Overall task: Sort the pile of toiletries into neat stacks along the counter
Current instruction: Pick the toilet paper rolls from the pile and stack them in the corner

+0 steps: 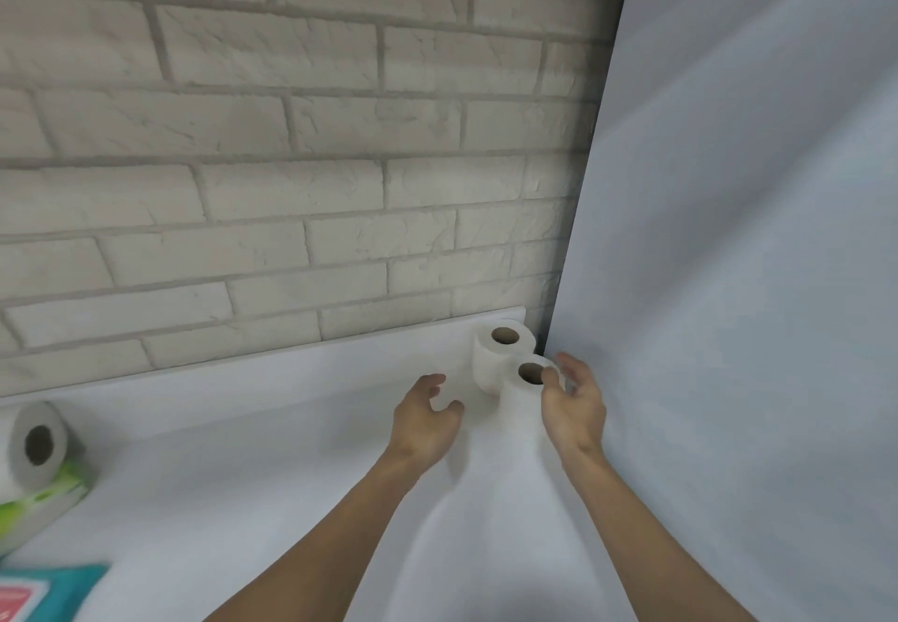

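Two white toilet rolls stand upright in the counter's far right corner. The back roll (491, 354) sits against the brick wall; the taller front roll (522, 407) stands just in front of it, touching it. My right hand (573, 403) is beside the front roll's top on the right, fingers spread, thumb near the rim. My left hand (425, 415) hovers to the left of the rolls with curled, parted fingers and holds nothing. A third roll (34, 446) lies on its side at the far left on a green and white pack (43, 500).
The white counter (243, 451) runs along a pale brick wall (291, 160). A white panel (753, 232) closes off the right side. A teal pack with a red label (43, 592) lies at the bottom left corner.
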The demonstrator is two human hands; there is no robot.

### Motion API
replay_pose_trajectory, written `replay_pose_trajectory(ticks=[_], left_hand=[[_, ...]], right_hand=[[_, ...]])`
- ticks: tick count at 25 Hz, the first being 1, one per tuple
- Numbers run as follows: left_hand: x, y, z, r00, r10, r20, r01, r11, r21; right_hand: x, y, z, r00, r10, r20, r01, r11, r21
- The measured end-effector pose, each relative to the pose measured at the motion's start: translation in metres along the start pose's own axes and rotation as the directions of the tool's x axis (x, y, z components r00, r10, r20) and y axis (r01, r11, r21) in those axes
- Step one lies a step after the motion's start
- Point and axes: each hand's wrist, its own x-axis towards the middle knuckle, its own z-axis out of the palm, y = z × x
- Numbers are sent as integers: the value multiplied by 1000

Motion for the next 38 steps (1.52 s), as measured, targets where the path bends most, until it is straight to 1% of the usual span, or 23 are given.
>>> replay_pose_trajectory(ticks=[2, 5, 7, 11, 14, 15, 18, 21, 23, 25, 27, 29, 30, 33, 34, 36, 38], left_hand=[[-9, -2, -22, 998, 61, -28, -58, 996, 73], [-27, -7, -64, 985, 159, -60, -146, 972, 182], [-41, -12, -93, 973, 220, -74, -195, 948, 253], [-67, -23, -157, 936, 337, -103, -270, 873, 406], [-86, -37, -211, 916, 371, -154, -247, 823, 512], [-87, -38, -218, 914, 374, -158, -235, 805, 544], [-101, -57, -271, 909, 364, -201, -160, 752, 639], [-113, -79, -324, 911, 365, -192, -91, 631, 770], [-120, -90, -353, 923, 336, -189, -35, 561, 827], [-126, -101, -378, 936, 304, -176, 6, 487, 873], [-126, -109, -398, 944, 290, -155, 20, 420, 908], [-124, -112, -410, 951, 278, -135, 31, 350, 936], [-122, -111, -415, 955, 274, -117, 35, 289, 957], [-113, -111, -427, 967, 251, -36, 24, 49, 999], [-108, -111, -430, 971, 239, -14, 15, -4, 1000], [-98, -112, -434, 975, 220, 10, 2, -52, 999], [-88, -114, -437, 979, 202, 21, -6, -75, 997]], right_hand=[[-16, -12, 4, 999, -32, 39, 32, 999, 1], [-51, -28, 21, 979, -113, 167, 116, 993, -8], [-79, -38, 36, 948, -153, 277, 160, 987, -1], [-135, -52, 72, 862, -215, 459, 248, 969, -12], [-181, -62, 103, 792, -226, 567, 286, 958, -18], [-187, -62, 106, 774, -232, 589, 304, 952, -24], [-227, -69, 139, 681, -258, 685, 407, 911, -61], [-264, -71, 171, 568, -256, 782, 514, 853, -93], [-281, -71, 191, 497, -249, 831, 595, 795, -118], [-296, -70, 210, 445, -218, 869, 667, 728, -159], [-305, -70, 226, 422, -181, 889, 699, 688, -192], [-308, -69, 240, 408, -148, 901, 711, 670, -212], [-310, -68, 247, 402, -130, 906, 718, 659, -224], [-316, -67, 267, 375, -63, 925, 758, 596, -266], [-319, -66, 274, 367, -37, 929, 761, 586, -278], [-324, -64, 288, 353, 6, 936, 744, 605, -284], [-329, -61, 303, 347, 39, 937, 700, 654, -287]])
